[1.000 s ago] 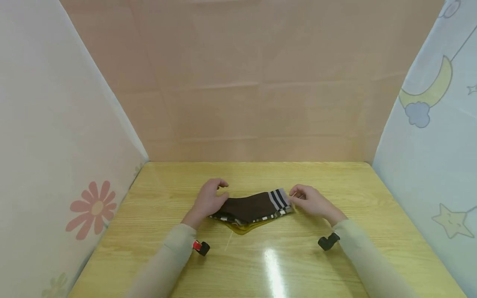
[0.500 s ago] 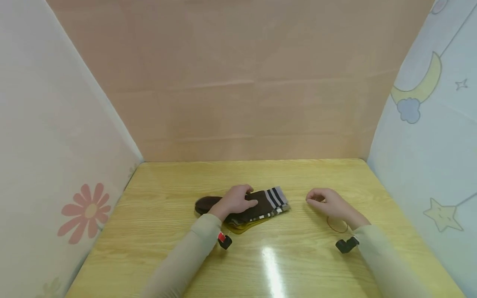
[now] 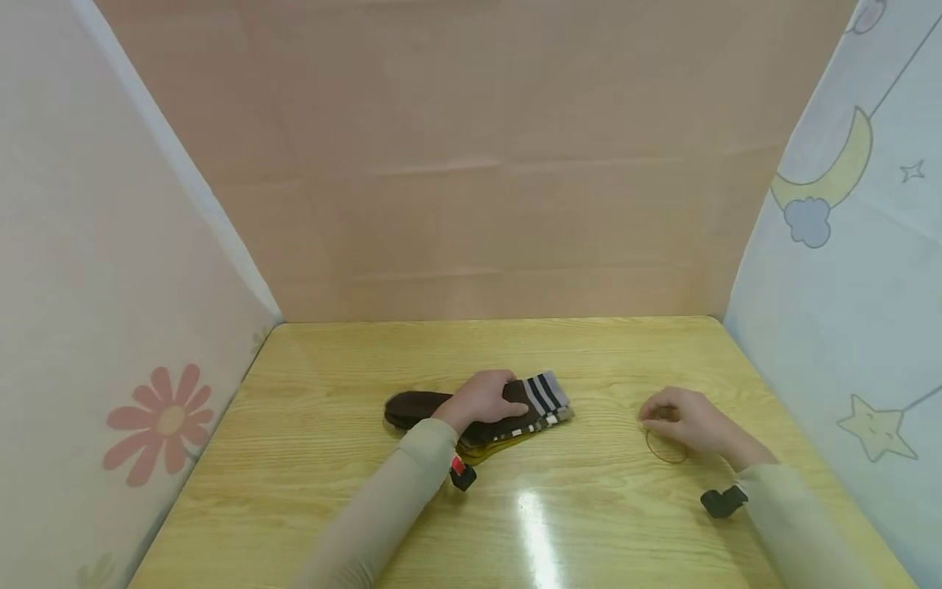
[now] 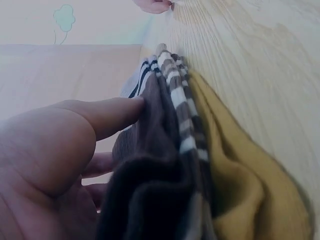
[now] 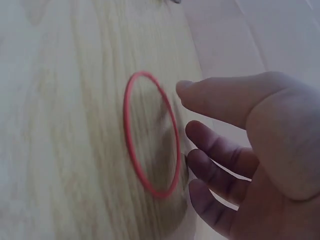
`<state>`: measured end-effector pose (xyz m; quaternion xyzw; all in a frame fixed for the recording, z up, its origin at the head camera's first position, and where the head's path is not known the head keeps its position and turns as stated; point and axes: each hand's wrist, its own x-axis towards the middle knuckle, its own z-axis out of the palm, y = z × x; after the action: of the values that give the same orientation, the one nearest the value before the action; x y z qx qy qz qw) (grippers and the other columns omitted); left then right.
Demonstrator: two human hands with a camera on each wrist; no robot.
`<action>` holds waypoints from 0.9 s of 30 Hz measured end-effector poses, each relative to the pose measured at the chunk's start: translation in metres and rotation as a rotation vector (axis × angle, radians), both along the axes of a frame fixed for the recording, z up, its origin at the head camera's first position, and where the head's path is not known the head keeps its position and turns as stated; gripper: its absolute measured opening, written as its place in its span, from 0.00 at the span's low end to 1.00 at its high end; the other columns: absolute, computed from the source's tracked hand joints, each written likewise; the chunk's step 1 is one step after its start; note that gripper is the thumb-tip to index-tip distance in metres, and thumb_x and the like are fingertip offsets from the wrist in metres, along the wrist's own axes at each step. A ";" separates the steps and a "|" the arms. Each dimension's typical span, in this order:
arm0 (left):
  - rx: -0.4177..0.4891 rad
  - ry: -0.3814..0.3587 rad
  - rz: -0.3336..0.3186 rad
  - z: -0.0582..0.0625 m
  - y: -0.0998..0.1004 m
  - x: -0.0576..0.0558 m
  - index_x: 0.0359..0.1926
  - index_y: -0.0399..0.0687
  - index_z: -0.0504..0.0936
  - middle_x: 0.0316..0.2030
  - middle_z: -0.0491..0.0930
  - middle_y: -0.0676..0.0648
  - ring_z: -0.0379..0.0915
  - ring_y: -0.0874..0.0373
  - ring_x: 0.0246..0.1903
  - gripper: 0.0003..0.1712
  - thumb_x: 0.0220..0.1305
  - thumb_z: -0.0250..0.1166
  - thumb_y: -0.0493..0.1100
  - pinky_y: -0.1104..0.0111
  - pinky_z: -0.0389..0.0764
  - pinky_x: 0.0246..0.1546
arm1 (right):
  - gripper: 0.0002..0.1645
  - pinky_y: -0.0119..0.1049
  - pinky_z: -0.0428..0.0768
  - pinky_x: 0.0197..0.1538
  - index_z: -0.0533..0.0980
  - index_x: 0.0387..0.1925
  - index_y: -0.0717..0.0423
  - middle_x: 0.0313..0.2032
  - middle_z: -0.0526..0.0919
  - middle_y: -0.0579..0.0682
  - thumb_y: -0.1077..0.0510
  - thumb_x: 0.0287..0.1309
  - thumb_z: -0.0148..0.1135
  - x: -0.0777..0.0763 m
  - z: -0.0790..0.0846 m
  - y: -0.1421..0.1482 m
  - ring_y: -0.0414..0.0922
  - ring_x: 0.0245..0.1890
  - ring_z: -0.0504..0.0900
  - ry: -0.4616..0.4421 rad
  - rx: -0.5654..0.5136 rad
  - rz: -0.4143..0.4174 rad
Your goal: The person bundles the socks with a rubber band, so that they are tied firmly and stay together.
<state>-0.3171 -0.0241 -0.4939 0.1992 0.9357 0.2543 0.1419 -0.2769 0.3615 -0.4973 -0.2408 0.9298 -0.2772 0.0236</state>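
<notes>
A stack of socks lies on the wooden table [image 3: 331, 491]. On top is a dark brown sock [image 3: 414, 407] with a grey, black-striped cuff. A sock with white and brown blocks [image 4: 176, 97] shows beneath it, then a mustard sock [image 4: 250, 175]. My left hand [image 3: 482, 399] rests over the stack near the cuff, fingers relaxed, its thumb against the brown sock in the left wrist view. To the right, my right hand [image 3: 684, 419] hovers with loosely bent fingers and nothing between them. Close by its fingertips lies a red rubber band [image 5: 128, 122].
A plain pinkish backdrop [image 3: 471, 204] rises behind the table. White printed cloths flank it, the left one [image 3: 110, 245] with flowers and the right one [image 3: 846, 327] with a moon and stars.
My left hand has slid right along the socks, uncovering the toe end. My right hand has left the cuff end and moved right to the rubber band.
</notes>
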 end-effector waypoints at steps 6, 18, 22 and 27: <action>-0.036 -0.026 0.024 0.002 0.014 -0.004 0.67 0.45 0.79 0.58 0.83 0.47 0.80 0.53 0.53 0.38 0.64 0.75 0.61 0.61 0.81 0.55 | 0.10 0.36 0.83 0.47 0.88 0.43 0.50 0.42 0.87 0.43 0.58 0.59 0.78 0.000 -0.004 0.012 0.39 0.43 0.84 -0.026 0.005 0.043; -0.096 -0.069 0.093 0.001 0.032 -0.009 0.33 0.48 0.79 0.28 0.75 0.51 0.67 0.58 0.26 0.21 0.59 0.81 0.54 0.65 0.72 0.26 | 0.08 0.33 0.81 0.40 0.89 0.40 0.45 0.39 0.86 0.45 0.61 0.61 0.76 -0.001 -0.012 0.022 0.35 0.39 0.82 0.015 -0.091 0.111; -0.153 -0.058 0.089 0.001 0.039 -0.011 0.37 0.48 0.80 0.29 0.77 0.52 0.68 0.59 0.27 0.21 0.59 0.81 0.54 0.65 0.73 0.28 | 0.09 0.32 0.80 0.39 0.88 0.39 0.44 0.37 0.86 0.46 0.63 0.61 0.75 0.000 -0.014 0.022 0.34 0.38 0.81 0.039 -0.092 0.112; -0.257 -0.056 0.089 0.006 0.046 -0.011 0.48 0.49 0.82 0.37 0.80 0.52 0.71 0.58 0.31 0.23 0.61 0.79 0.55 0.62 0.78 0.32 | 0.09 0.33 0.79 0.39 0.87 0.38 0.42 0.37 0.85 0.43 0.62 0.63 0.74 0.001 -0.014 0.021 0.32 0.38 0.79 0.067 -0.060 0.101</action>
<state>-0.3284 0.0217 -0.4880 0.1305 0.9642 0.1438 0.1807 -0.2760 0.3822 -0.5116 -0.2972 0.9081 -0.2951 -0.0009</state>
